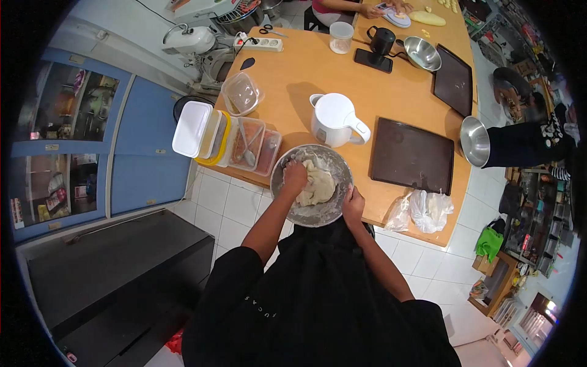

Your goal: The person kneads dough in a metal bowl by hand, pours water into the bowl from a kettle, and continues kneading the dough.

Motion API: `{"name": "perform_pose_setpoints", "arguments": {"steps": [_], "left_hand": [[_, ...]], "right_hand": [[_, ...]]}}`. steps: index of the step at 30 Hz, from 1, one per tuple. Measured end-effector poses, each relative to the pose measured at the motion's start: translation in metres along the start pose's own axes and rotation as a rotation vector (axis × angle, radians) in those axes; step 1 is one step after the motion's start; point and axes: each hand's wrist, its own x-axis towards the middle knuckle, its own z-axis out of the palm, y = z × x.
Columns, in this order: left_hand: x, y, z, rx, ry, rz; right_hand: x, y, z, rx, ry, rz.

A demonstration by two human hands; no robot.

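Observation:
A metal mixing bowl (298, 215) with flour-smeared walls sits at the table's near edge, close against my body. Inside it lies a pale, lumpy dough (320, 186). My left hand (295, 175) is in the bowl, its fingers curled into the left side of the dough and partly hidden. On the right, my right hand (353, 207) grips the bowl's rim. Just beyond the bowl stands a white pitcher (333, 116) with its handle pointing right.
Left of the bowl are food containers (247, 147) with a spoon and a stacked white-lidded tub (192, 129). To the right lie a dark baking tray (411, 156) and plastic bags (430, 211). A steel bowl (475, 142) is at the right edge. A co-worker's hands (372, 11) work at the far end.

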Motion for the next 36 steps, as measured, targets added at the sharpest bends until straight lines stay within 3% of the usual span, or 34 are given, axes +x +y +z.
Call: {"name": "perform_pose_setpoints", "arguments": {"steps": [3,6,9,15,18,21,24,25,28,31,34,36], "left_hand": [[-0.010,0.001,0.007,0.022,0.190,0.095],[-0.006,-0.005,0.007,-0.262,-0.036,0.077],[0.007,-0.019,0.027,-0.521,-0.011,-0.019],[0.035,-0.029,0.052,-0.512,-0.121,0.138],[-0.026,0.021,-0.012,-0.207,0.038,0.119],[-0.066,0.043,-0.017,-0.159,0.227,0.242],[-0.087,0.049,0.002,-0.122,0.277,0.383],[-0.092,0.049,0.001,-0.197,0.124,0.414],[-0.103,0.047,-0.008,-0.362,0.048,0.456],[-0.070,0.035,0.011,-0.523,0.051,0.272],[-0.070,0.048,0.006,-0.166,0.304,0.154],[-0.062,0.054,0.017,-0.127,0.368,0.092]], "right_hand": [[0.000,-0.001,0.001,0.003,0.015,0.000],[-0.001,0.004,0.002,-0.009,0.026,-0.006],[-0.001,-0.002,0.000,-0.017,0.009,0.013],[-0.001,0.002,0.003,-0.022,0.001,-0.029],[-0.002,0.002,0.003,-0.031,-0.014,-0.012],[-0.002,0.000,0.001,-0.028,-0.007,-0.025],[-0.001,0.001,0.002,-0.016,-0.028,-0.006],[-0.002,0.003,0.002,-0.014,-0.042,0.007],[-0.001,0.002,0.000,0.024,-0.040,0.015],[-0.001,0.000,-0.003,0.033,-0.053,0.006],[-0.002,0.001,-0.001,0.017,-0.064,0.022],[-0.003,0.001,0.000,0.018,-0.063,0.008]]}}
